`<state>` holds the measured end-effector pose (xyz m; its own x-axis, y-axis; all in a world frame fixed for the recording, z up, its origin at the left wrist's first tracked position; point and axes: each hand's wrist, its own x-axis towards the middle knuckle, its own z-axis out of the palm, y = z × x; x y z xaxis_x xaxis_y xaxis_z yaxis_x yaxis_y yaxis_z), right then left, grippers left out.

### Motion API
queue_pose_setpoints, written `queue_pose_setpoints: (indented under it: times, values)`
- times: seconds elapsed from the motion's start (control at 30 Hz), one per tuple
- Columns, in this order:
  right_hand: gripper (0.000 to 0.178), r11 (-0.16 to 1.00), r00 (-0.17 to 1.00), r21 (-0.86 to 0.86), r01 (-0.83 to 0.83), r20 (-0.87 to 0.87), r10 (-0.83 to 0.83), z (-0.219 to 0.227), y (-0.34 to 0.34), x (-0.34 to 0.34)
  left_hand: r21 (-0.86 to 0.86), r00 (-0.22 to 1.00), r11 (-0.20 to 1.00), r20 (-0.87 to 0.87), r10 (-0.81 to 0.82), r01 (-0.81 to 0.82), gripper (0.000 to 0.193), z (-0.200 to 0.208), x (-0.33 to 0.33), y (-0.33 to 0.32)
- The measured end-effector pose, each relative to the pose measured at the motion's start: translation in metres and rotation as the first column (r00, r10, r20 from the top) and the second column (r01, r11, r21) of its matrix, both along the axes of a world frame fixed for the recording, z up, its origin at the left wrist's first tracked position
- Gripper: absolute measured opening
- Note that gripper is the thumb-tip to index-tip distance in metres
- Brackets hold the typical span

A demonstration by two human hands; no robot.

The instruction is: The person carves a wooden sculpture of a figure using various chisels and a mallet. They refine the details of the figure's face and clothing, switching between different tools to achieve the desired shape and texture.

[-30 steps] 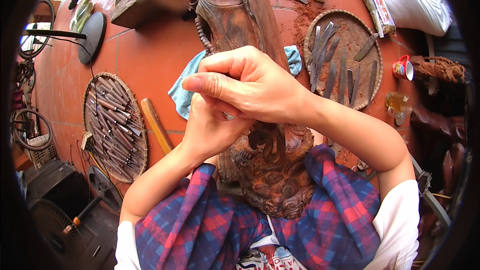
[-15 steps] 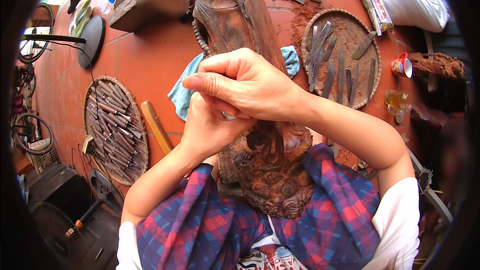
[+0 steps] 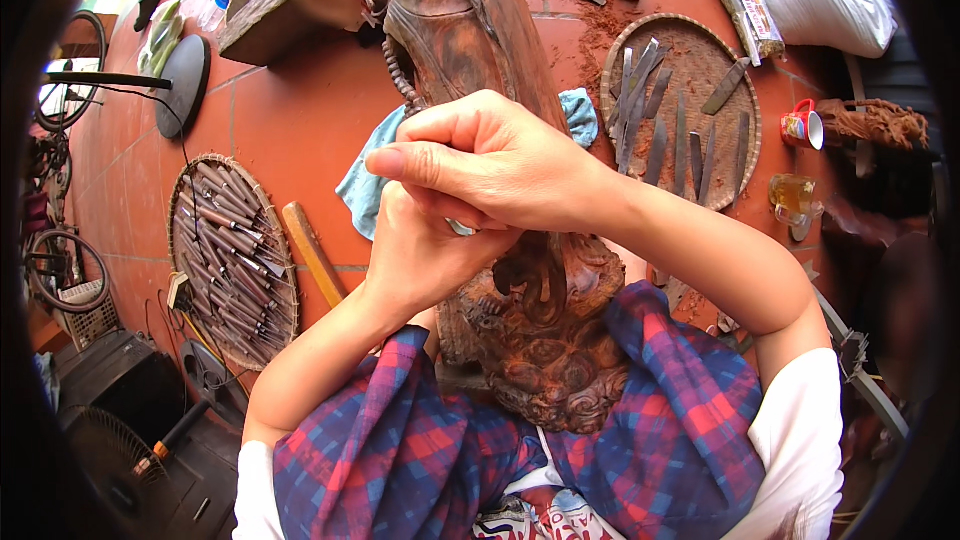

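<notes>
My right hand (image 3: 495,168) is folded closed over my left hand (image 3: 420,250), whose fingers are mostly hidden, so I cannot tell how they lie or whether anything is tucked between the two. The wood carving (image 3: 555,360) runs beneath my grip, its curly end nearer my body and its smoother, draped length stretching away beyond my knuckles. Judging by its surface, the main shaping looks done: the folds and rounded curls are already cut. How much is left I cannot judge, since my hands cover the middle. I see no tool at work on it: the chisels (image 3: 228,250) lie in a basket (image 3: 296,305) left of my grip, and the flat blades (image 3: 681,145) on a woven tray (image 3: 690,48) beyond it to the right, near scattered shavings (image 3: 600,35). A blue cloth (image 3: 365,185) lies just past my grip.
</notes>
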<state>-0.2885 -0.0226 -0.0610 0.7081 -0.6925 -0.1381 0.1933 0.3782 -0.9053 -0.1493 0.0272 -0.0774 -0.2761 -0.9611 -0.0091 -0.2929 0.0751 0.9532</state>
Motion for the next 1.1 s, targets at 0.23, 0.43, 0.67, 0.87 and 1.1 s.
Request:
queue_pose_setpoints:
  times: [0.23,0.43,0.67,0.87,1.1]
  values:
    - [0.035,0.998,0.998,-0.034,0.047,0.05,-0.045,0.003,0.004,-0.005,-0.071,1.0,0.997,0.008,-0.011,0.011,0.027,0.001,-0.002,-0.001]
    - [0.033,0.956,0.974,-0.214,0.201,0.146,-0.172,-0.007,0.004,0.009,-0.001,0.984,0.999,0.178,-0.032,0.033,0.054,-0.006,0.011,0.004]
    - [0.039,0.913,0.969,-0.325,0.247,0.086,-0.232,-0.006,0.003,0.002,-0.002,0.965,0.996,0.251,-0.082,0.085,0.053,-0.017,0.022,0.001]
    - [0.043,0.951,0.978,-0.231,0.206,0.022,-0.206,-0.007,0.005,0.0,0.024,0.985,0.997,0.152,-0.077,0.074,0.049,-0.018,0.017,0.003]
    - [0.042,0.969,0.988,-0.192,0.155,0.057,-0.146,-0.008,0.001,0.003,0.084,0.992,0.996,0.117,-0.04,0.031,0.04,-0.013,0.012,0.004]
